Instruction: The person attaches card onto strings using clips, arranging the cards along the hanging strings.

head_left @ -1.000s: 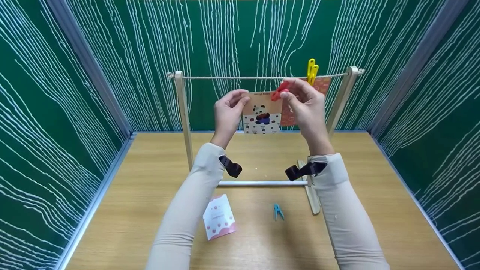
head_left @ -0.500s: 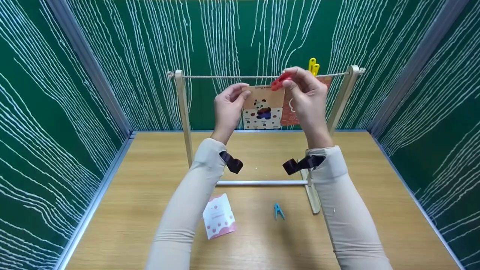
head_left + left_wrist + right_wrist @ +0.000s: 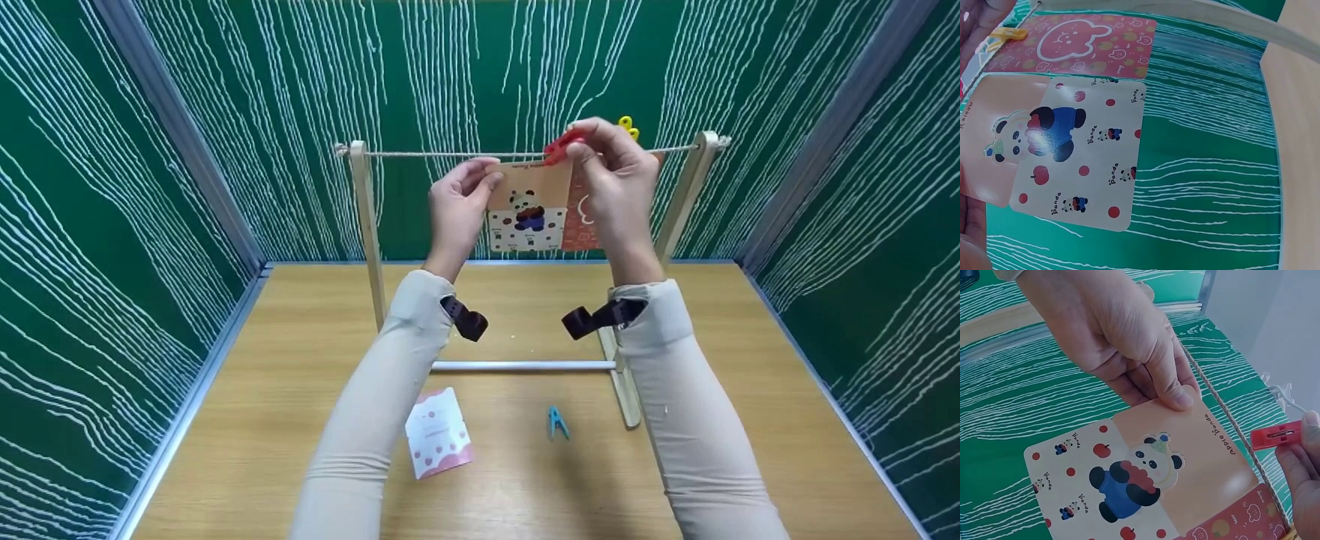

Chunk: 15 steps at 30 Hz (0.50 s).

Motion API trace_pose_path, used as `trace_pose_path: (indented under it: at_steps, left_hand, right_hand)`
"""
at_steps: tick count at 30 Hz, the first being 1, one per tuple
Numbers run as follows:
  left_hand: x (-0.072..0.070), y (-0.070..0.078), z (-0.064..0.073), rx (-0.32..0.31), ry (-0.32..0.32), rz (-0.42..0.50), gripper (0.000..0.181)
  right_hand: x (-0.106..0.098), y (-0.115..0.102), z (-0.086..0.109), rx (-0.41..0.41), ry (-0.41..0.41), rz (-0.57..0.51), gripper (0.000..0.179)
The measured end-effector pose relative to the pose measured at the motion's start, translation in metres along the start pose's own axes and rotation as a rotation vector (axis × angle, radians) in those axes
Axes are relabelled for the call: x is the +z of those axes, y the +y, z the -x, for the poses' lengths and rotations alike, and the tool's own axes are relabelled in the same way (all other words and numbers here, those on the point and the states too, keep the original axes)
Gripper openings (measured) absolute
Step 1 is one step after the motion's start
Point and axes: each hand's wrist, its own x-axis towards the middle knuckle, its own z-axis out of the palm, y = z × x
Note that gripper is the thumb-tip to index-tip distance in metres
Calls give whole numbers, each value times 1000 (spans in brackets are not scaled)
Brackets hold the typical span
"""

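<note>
So, the left hand has a panda card pinched by its upper left corner, thumb flat on the front. Right hand is pinching a red clothespin at the card's other top corner, tip right at the rope; can't tell if it's biting on anything.

The card's really cute: rounded corners, glossy enough to catch glare, peach on top with "Apple Panda" lettering, cream below with red apples, dots and mini pandas. The big panda straddles both halves in blue pants and a little pointed hat. It's held just below the rope, peach part up.

Right beside it is a reddish card with a white-outlined animal face, and a yellow clothespin sits on the rope there. Wooden posts carry the rope. Down on the table: a white-and-pink card with a blue clothespin off to its right.
</note>
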Motion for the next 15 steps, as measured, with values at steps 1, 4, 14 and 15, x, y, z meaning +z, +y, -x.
trace_pose_path:
  at_steps: [1, 4, 14, 15]
  left_hand:
    - [0, 1, 0, 0, 2, -2, 26]
    - [1, 2, -1, 12, 0, -1, 25]
    - [1, 5, -1, 16, 1, 10, 24]
    - [2, 5, 0, 13, 0, 12, 24]
  right_hand:
    - [0, 0, -1, -3, 0, 7, 24]
    - [1, 2, -2, -12, -1, 39, 24]
    - [4, 5, -5, -8, -43, 130, 24]
    - [5, 5, -5, -10, -46, 136, 23]
